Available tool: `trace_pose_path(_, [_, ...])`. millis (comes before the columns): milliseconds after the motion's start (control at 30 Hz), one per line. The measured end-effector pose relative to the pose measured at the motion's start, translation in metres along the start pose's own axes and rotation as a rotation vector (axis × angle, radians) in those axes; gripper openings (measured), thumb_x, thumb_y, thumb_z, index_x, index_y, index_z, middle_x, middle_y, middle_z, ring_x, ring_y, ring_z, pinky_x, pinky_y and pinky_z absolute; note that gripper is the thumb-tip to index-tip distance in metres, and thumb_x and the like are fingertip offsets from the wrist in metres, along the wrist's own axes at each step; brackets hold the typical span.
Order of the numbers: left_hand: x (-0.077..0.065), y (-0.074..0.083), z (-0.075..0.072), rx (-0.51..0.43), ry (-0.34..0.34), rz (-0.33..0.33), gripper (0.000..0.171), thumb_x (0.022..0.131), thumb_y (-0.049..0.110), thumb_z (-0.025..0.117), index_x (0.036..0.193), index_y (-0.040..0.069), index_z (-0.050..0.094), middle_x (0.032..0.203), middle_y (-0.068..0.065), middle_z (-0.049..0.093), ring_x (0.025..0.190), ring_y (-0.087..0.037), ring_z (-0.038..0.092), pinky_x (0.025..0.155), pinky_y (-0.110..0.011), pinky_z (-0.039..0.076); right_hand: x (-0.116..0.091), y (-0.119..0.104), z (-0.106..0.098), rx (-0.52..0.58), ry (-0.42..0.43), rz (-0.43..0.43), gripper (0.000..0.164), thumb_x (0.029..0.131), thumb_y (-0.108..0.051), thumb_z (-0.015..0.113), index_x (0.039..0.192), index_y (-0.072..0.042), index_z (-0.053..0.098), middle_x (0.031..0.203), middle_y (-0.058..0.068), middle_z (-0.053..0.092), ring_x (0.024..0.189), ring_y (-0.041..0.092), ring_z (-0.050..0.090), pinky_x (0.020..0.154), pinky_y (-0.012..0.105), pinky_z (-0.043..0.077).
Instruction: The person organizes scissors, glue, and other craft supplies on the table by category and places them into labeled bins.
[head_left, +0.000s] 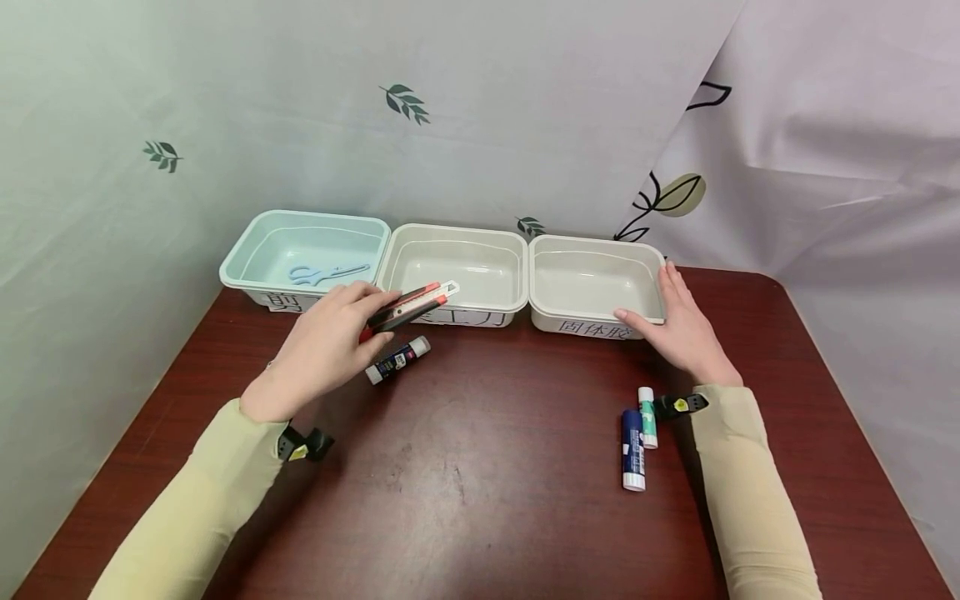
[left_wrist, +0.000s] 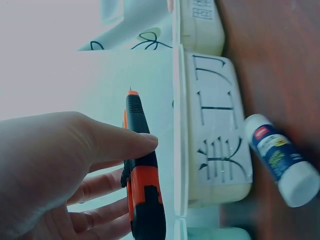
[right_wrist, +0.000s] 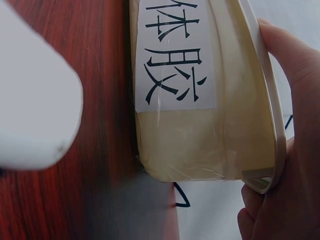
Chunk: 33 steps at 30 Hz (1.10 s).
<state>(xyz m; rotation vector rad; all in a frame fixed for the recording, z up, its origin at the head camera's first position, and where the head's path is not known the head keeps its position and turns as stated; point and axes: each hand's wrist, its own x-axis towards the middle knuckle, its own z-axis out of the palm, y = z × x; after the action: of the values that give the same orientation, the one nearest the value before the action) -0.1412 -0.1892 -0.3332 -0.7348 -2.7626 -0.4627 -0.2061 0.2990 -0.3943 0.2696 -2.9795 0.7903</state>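
My left hand [head_left: 330, 342] holds a red-and-black utility knife [head_left: 412, 308] between thumb and fingers, over the front edge of the middle white bin [head_left: 480, 275]. In the left wrist view the thumb presses along the knife's side. A dark-blue glue stick [head_left: 398, 360] with white ends lies on the table beneath that hand. At the far right, my right hand [head_left: 686, 329] grips the front right corner of the right white bin [head_left: 592, 292], thumb on the front rim and fingers along the side. No contents show inside either white bin.
A light-blue bin [head_left: 273, 242] with light-blue scissors [head_left: 326, 273] inside stands at the left end of the row. Near the right forearm lie a blue glue stick [head_left: 633, 450] and a smaller green one [head_left: 648, 417]. A patterned curtain [head_left: 480, 108] hangs behind the bins.
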Motion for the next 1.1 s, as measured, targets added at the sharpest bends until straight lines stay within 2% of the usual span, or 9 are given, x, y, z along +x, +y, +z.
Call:
trace_pose_path(267, [0.026, -0.005, -0.009, -0.005, -0.002, 0.019, 0.054, 0.085, 0.01, 0.082, 0.136, 0.007, 0.065, 0.12, -0.012, 0.064, 0.108, -0.036, 0.058, 0.088, -0.05, 0.048, 0.0, 0.0, 0.0, -0.005, -0.003, 0.001, 0.108, 0.094, -0.063, 0.06, 0.162, -0.003, 0.002, 0.169, 0.007, -0.007, 0.154, 0.032, 0.001, 0.116, 0.063, 0.017])
trace_pose_path(633, [0.064, -0.017, -0.014, -0.043, -0.011, 0.06, 0.048, 0.087, 0.007, 0.076, 0.133, 0.007, 0.066, 0.114, -0.013, 0.063, 0.099, -0.033, 0.058, 0.085, -0.05, 0.047, 0.001, 0.0, -0.001, -0.014, 0.005, 0.001, 0.108, 0.093, -0.064, 0.061, 0.162, -0.003, 0.003, 0.169, 0.008, -0.005, 0.154, 0.03, 0.001, 0.117, 0.061, 0.017])
trace_pose_path(800, [0.08, -0.024, -0.012, -0.046, -0.055, 0.051, 0.049, 0.088, 0.008, 0.074, 0.136, 0.006, 0.065, 0.118, -0.015, 0.062, 0.102, -0.033, 0.058, 0.088, -0.049, 0.047, 0.001, -0.001, -0.001, -0.009, 0.009, 0.005, 0.109, 0.093, -0.064, 0.061, 0.162, -0.003, 0.004, 0.169, 0.011, -0.002, 0.154, 0.028, 0.0, 0.118, 0.06, 0.017])
trace_pose_path(1100, [0.107, -0.035, -0.005, -0.057, -0.144, -0.01, 0.052, 0.089, 0.008, 0.071, 0.14, 0.004, 0.062, 0.125, -0.017, 0.061, 0.11, -0.036, 0.056, 0.093, -0.05, 0.045, 0.0, -0.001, -0.001, -0.014, 0.005, 0.011, 0.108, 0.093, -0.065, 0.061, 0.163, -0.004, 0.004, 0.169, 0.005, -0.005, 0.154, 0.03, 0.001, 0.118, 0.06, 0.017])
